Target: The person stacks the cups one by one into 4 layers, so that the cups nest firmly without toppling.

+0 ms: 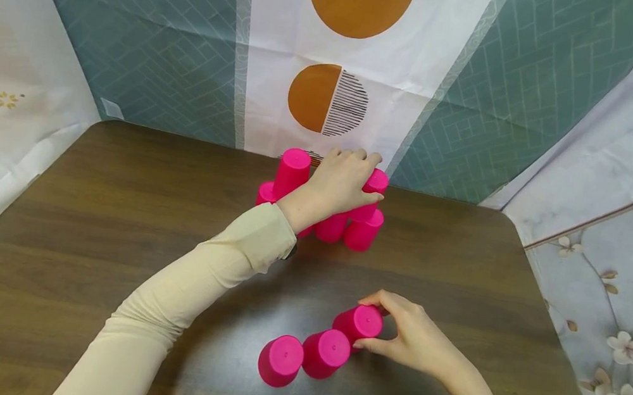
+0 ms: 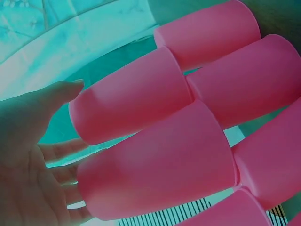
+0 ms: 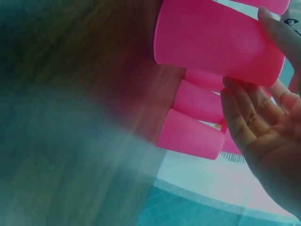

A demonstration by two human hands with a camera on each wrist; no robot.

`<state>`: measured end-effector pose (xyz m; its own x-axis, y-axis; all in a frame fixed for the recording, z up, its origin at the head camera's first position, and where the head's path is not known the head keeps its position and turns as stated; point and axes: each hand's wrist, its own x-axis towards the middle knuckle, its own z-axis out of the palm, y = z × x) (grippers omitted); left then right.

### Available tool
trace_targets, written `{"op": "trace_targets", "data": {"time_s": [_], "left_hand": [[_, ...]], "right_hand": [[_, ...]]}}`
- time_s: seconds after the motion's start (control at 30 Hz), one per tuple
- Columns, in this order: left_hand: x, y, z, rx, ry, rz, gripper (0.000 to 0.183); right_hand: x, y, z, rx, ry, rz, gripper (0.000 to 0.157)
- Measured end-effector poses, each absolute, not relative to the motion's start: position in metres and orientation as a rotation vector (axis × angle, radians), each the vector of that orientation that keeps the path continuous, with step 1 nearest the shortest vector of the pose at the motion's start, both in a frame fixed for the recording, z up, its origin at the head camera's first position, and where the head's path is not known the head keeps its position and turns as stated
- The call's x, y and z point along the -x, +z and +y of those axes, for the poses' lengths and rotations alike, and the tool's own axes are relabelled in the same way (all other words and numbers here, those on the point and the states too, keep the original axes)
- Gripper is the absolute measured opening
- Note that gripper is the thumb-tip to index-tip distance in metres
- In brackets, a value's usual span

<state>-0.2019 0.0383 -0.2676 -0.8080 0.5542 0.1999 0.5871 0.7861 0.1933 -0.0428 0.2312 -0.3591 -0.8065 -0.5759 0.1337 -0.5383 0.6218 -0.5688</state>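
Upside-down pink cups form a stack at the far side of the table, with an upper-row cup at its left and another upper-row cup at its right. My left hand reaches over the upper row, hiding part of it. In the left wrist view, its thumb is at the closed end of one cup and its loosely extended fingers lie by a neighbouring cup. Nearer, my right hand holds an upside-down pink cup between thumb and fingers; the right wrist view shows this cup too.
Two more upside-down cups, a middle cup and a left cup, stand beside the held one in a slanting row. The wooden table meets a patterned cloth behind the stack. A floral cloth hangs at the right.
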Motion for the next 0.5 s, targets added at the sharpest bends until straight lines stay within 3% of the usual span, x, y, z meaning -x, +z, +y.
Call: {"op": "trace_targets", "data": {"time_s": [0.2, 0.5], "left_hand": [[0.179, -0.270, 0.026, 1.090, -0.458, -2.682, 0.061], [0.113, -0.289, -0.015, 1.330, -0.696, -2.438, 0.048]], "right_hand": [[0.032, -0.371, 0.229, 0.913, -1.141, 2.766, 0.052], [0.025, -0.370, 0.231, 0.923, -1.079, 2.795, 0.062]]}}
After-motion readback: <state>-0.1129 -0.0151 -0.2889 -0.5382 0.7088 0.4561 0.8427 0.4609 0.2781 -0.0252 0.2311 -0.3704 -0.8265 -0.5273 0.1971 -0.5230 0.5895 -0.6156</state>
